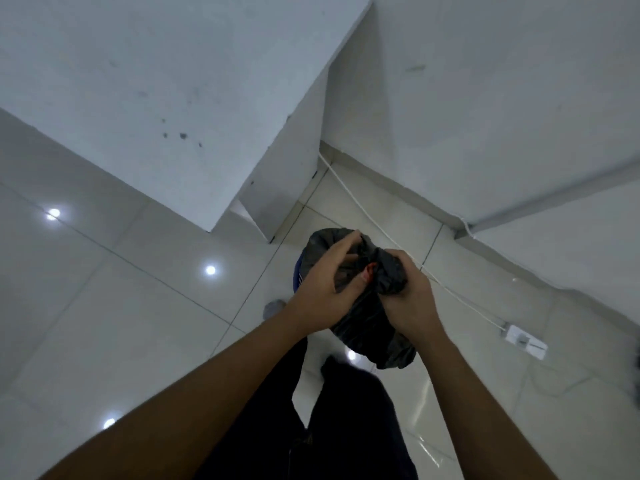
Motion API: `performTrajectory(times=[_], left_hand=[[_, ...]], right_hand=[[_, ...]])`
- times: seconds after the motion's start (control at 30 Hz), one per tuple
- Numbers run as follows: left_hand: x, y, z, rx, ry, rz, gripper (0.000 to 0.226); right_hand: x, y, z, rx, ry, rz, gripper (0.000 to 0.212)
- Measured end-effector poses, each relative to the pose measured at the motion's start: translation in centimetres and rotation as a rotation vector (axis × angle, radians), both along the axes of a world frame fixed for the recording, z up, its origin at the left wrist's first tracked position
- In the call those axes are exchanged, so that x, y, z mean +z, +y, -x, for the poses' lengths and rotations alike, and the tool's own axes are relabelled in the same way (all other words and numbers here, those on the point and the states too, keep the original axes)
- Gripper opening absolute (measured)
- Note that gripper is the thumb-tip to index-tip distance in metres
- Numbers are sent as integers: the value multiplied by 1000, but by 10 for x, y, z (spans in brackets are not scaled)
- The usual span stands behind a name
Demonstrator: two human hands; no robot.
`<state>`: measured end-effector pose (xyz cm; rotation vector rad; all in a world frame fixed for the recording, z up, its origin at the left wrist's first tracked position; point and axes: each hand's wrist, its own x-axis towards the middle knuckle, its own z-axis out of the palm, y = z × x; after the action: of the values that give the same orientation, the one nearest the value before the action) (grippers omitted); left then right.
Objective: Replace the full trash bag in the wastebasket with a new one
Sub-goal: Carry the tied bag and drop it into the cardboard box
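The black trash bag (372,317) hung bunched in mid-air over the tiled floor (104,306), in the near centre of the head view, held up by both hands. The left hand (323,289) had its fingers curled into the gathered plastic at the bag's neck, and the right hand (412,303) was closed in a fist around the crumpled top just beside it; a small red spot showed between them, too small to identify. Just beyond the hands, a bit of blue (297,277) peeked out at the bag's left edge, possibly the wastebasket, though mostly hidden. A white cable (381,233) ran along the floor to a power strip (526,341) at the right. Whether this bag was the full one or the fresh one could not be told, so the task seemed midway, with fitting the liner apparently not yet done.
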<state>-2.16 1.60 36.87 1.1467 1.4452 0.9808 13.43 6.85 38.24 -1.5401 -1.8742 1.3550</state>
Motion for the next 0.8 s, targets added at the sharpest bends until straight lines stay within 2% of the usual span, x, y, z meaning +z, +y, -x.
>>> performTrajectory(times=[0.17,0.27,0.37,0.47,0.57,0.67,0.8], left_hand=[[65,-28,-15,-41,-44,-104,67],[93,-56,-22,-84,1,-116,65],[116,-86,-27,2,129,-160,59],[136,-115,-25,218,224,-198,41],[153,-150,-9,409,153,-210,23],[169,-192,17,546,-7,-199,19],[184,-251,55,685,-249,-138,21]], right_hand=[[47,-15,-9,154,31,-81,37],[68,-30,-11,280,41,-112,43],[89,-52,-5,342,68,-135,40],[110,-76,9,408,78,-129,41],[131,-102,29,548,85,-138,50],[149,-127,56,684,92,-142,60],[169,-173,102,763,156,-173,47]])
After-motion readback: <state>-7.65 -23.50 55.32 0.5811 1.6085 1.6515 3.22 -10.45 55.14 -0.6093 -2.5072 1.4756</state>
